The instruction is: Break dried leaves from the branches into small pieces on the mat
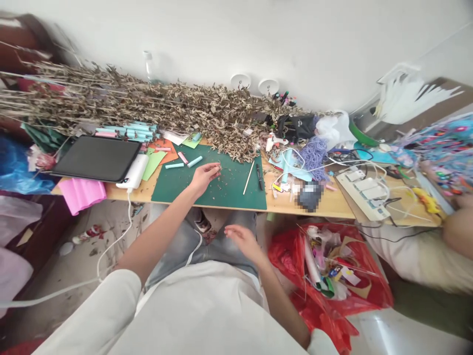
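My left hand (204,176) reaches over the green cutting mat (236,190), its fingertips pinched on a small dried twig bit near scattered leaf crumbs. My right hand (242,237) hovers low over my lap below the table edge, fingers loosely spread and holding nothing. A large heap of dried leafy branches (155,101) lies along the back of the wooden table (325,207). A thin wooden stick (249,177) and a black pen (259,176) rest on the mat's right side. Small teal paper rolls (194,161) lie at its top.
A black tablet (96,158) and a white power bank (135,171) sit at left, pink paper beside them. Purple yarn (313,153), a glue gun (274,141), cables and a power strip (364,192) crowd the right. A red bag of scraps (365,291) stands on the floor. Another person's arm (456,229) shows at far right.
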Available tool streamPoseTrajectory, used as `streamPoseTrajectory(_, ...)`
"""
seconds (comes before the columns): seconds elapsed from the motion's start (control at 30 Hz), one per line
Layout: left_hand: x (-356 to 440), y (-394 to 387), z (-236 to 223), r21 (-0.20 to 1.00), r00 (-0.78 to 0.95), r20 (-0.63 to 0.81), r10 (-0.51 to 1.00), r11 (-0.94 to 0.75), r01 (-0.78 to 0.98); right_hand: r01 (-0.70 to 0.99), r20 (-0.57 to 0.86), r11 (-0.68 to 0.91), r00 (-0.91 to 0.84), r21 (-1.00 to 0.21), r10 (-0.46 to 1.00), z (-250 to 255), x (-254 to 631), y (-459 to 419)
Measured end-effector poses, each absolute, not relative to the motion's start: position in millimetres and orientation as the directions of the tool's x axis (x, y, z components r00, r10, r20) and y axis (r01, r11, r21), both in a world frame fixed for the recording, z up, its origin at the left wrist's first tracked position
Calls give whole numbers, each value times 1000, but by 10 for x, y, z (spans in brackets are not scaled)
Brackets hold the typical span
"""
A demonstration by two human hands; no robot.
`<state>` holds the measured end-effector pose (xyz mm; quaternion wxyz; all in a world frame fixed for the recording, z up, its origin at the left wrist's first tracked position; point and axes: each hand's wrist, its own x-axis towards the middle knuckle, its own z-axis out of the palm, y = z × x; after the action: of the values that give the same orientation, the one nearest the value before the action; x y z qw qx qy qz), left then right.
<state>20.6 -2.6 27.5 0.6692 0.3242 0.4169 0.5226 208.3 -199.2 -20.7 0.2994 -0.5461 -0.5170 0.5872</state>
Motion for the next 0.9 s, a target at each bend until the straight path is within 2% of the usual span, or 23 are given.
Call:
streamPoseTrajectory(0.1, 244, -88, 242, 897, 102, -210, 972, 233, -377, 112, -181, -168, -117, -979, 977, 108, 2084, -1677)
streamPoseTrajectory(0.2, 261, -122, 247, 918, 101, -186, 977, 210, -336, 228, 34, 20, 59, -973, 998, 387, 2002, -1247)
streamPoseTrajectory(0.33, 251, -142, 298, 924, 120, -144, 982, 177, -338, 263, 184, 144, 135, -954, 974, 478, 1819, -730)
streamPoseTrajectory(0.4, 238, -151, 313, 925, 120, -125, 985, 160, -343, 278, 201, 157, 138, -948, 970, 425, 1726, -556)
streamPoseTrajectory(0.5, 219, -148, 298, 927, 125, -138, 983, 172, -334, 241, 154, 124, 108, -963, 982, 317, 1629, -394)
streamPoseTrajectory(0.67, 185, -107, 257, 941, 159, -81, 984, 128, -314, 225, 191, 161, 120, -961, 974, 213, 1582, -276)
streamPoseTrajectory(0.9, 191, -55, 233, 989, 130, -62, 989, 79, -123, 237, 160, 140, 71, -962, 984, 164, 1595, -240)
